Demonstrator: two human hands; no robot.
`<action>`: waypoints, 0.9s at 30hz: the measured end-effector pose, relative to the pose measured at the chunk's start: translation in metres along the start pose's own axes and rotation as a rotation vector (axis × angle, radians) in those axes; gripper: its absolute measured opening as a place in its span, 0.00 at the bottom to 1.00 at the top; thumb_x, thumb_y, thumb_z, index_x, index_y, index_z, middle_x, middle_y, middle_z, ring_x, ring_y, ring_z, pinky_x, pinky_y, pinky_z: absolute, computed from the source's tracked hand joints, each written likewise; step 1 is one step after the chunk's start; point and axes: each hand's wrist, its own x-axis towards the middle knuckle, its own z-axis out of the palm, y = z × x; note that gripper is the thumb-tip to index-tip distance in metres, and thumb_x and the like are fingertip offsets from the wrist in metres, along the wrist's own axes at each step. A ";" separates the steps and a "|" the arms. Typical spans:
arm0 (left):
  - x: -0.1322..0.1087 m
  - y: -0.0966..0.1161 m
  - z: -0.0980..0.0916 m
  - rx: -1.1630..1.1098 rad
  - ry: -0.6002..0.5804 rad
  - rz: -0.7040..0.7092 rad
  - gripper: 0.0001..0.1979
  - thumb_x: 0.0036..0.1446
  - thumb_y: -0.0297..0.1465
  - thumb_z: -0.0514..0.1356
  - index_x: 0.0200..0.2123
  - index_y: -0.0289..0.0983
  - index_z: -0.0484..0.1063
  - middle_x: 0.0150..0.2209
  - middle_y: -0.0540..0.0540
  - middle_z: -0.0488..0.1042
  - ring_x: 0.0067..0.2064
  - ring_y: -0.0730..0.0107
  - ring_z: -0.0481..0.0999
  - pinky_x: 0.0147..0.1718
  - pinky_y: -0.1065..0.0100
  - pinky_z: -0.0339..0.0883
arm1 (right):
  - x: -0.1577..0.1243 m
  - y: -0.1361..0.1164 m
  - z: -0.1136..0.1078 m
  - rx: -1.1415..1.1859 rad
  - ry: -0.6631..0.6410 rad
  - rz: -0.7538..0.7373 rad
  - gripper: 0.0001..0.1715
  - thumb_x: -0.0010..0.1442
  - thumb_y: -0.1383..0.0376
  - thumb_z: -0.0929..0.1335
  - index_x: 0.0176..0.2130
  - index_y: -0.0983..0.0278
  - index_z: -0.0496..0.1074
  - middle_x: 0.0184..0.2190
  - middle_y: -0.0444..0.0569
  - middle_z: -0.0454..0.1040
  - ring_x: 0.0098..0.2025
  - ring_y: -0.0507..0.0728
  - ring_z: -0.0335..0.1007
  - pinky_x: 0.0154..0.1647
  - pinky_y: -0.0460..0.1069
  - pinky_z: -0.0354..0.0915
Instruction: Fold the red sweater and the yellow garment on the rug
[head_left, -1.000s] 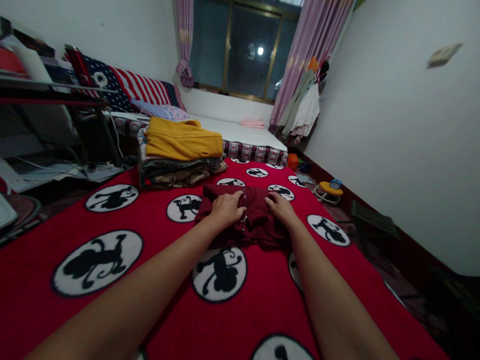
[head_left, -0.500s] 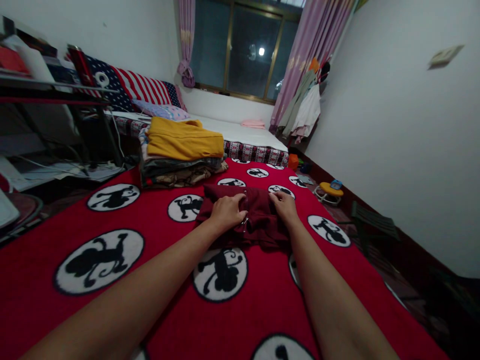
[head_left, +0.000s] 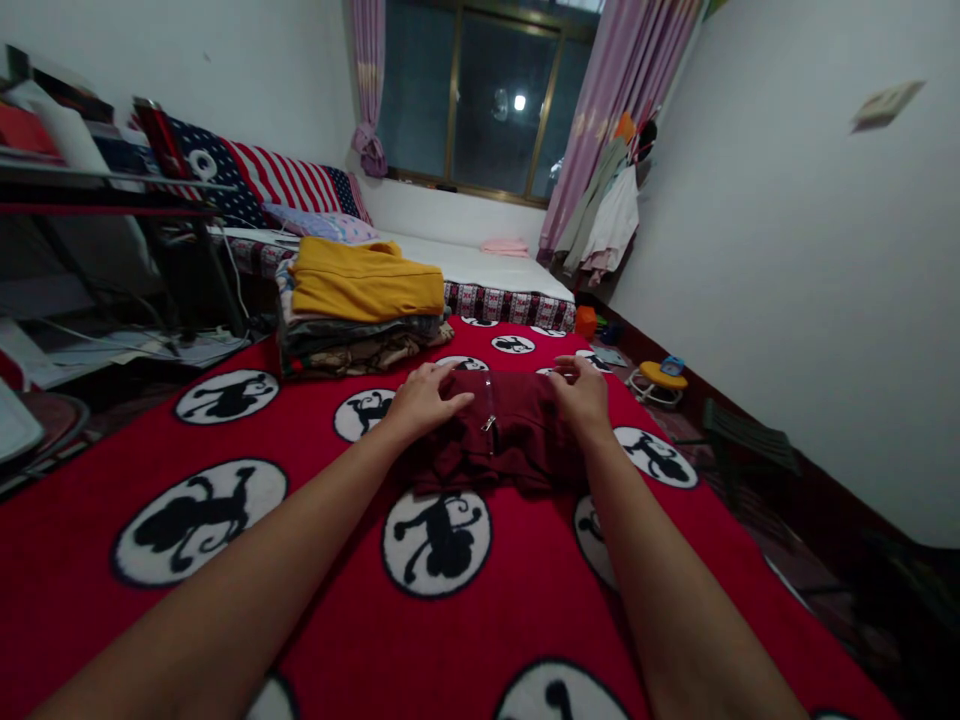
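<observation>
A maroon garment (head_left: pixel 517 430) with a short metal zipper (head_left: pixel 489 420) down its middle lies folded into a flat bundle on the red blanket (head_left: pixel 322 560), which is patterned with black figures in white circles. My left hand (head_left: pixel 426 400) is at the bundle's left end, thumb and fingers apart. At the right end is my right hand (head_left: pixel 583 395), its fingers spread over the edge of the cloth. Neither hand pinches the fabric. Whether the fingertips press on the garment is hard to tell.
Beyond my left hand stands a stack of folded clothes (head_left: pixel 360 335) topped by a yellow garment (head_left: pixel 367 280). A cluttered desk (head_left: pixel 112 200) is at left, a second bed (head_left: pixel 442 250) under the window. A yellow stool (head_left: pixel 662 377) stands by the right wall.
My left hand has let go of the cloth near the zipper and moved left to the bundle's end. My right hand has shifted slightly outward and its fingers have opened.
</observation>
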 end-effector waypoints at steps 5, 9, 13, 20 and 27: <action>0.002 -0.041 0.007 0.013 -0.100 -0.039 0.33 0.57 0.49 0.57 0.61 0.38 0.65 0.63 0.39 0.62 0.65 0.50 0.59 0.62 0.55 0.53 | -0.013 -0.014 0.025 -0.119 -0.275 -0.145 0.14 0.54 0.64 0.68 0.42 0.64 0.75 0.39 0.52 0.77 0.44 0.59 0.72 0.48 0.53 0.66; 0.000 -0.052 0.002 0.069 0.068 -0.156 0.33 0.55 0.47 0.59 0.59 0.34 0.66 0.57 0.34 0.69 0.58 0.49 0.68 0.56 0.56 0.62 | -0.017 0.006 0.029 -0.320 -0.184 -0.106 0.28 0.51 0.62 0.72 0.51 0.67 0.70 0.52 0.61 0.70 0.57 0.66 0.63 0.57 0.60 0.61; 0.002 -0.041 -0.006 0.019 0.056 -0.266 0.41 0.49 0.47 0.65 0.62 0.34 0.60 0.54 0.33 0.72 0.54 0.45 0.72 0.52 0.55 0.65 | -0.014 0.009 0.028 -0.270 -0.161 -0.214 0.36 0.51 0.63 0.72 0.58 0.64 0.65 0.57 0.58 0.67 0.60 0.65 0.61 0.61 0.60 0.57; -0.002 -0.014 -0.006 -0.212 0.039 -0.065 0.42 0.44 0.30 0.69 0.63 0.36 0.59 0.59 0.39 0.69 0.57 0.51 0.70 0.56 0.59 0.63 | -0.019 -0.011 0.033 -0.230 -0.243 -0.280 0.42 0.51 0.61 0.73 0.62 0.64 0.61 0.60 0.60 0.65 0.63 0.66 0.59 0.63 0.63 0.54; -0.011 0.025 -0.032 -0.310 0.008 0.451 0.34 0.43 0.15 0.51 0.53 0.41 0.71 0.52 0.50 0.75 0.53 0.63 0.72 0.55 0.65 0.64 | -0.009 -0.020 0.010 -0.223 -0.258 -0.354 0.52 0.45 0.66 0.75 0.65 0.59 0.56 0.63 0.56 0.61 0.65 0.68 0.56 0.64 0.70 0.49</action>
